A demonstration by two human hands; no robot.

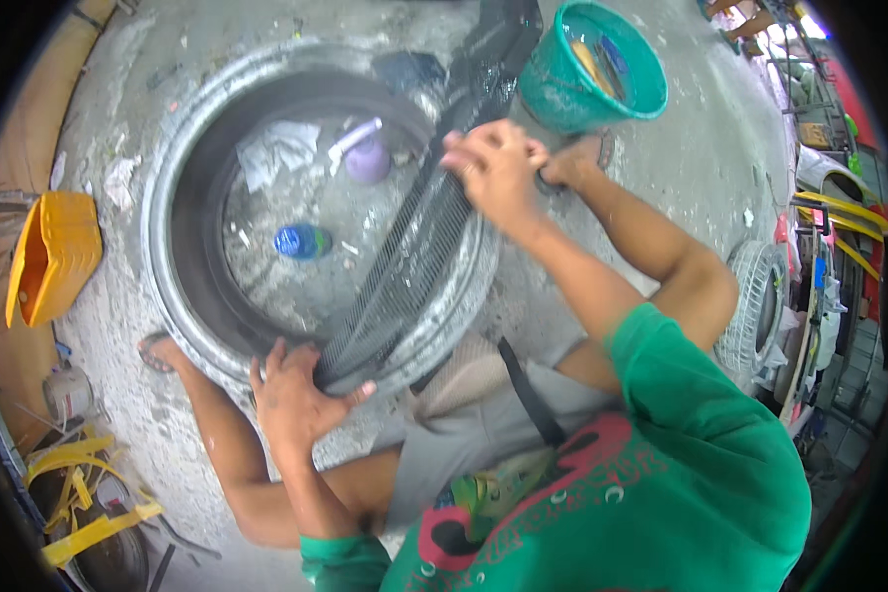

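Observation:
A long dark ribbed rubber strip [409, 252] slants over a large round ring [155, 212] that looks like a tyre or rim, lying between my legs. The strip's far part runs up past the top edge, beside a teal bucket. My left hand [301, 395] rests at the strip's near end and the ring's near edge, fingers spread and thumb stuck out. Farther up, my right hand [503, 183] is bent over the strip with its fingers curled on it; their tips are slightly blurred. Inside the ring lie a blue-capped bottle [302, 242], a purple round item [367, 161] and a crumpled white cloth [276, 153].
The teal bucket [553, 99] holds liquid and some tools. A yellow container [64, 257] stands at the left, with yellow strips [99, 538] and a can [67, 393] below it. At the right are a pale tyre [755, 306] and a cluttered shelf.

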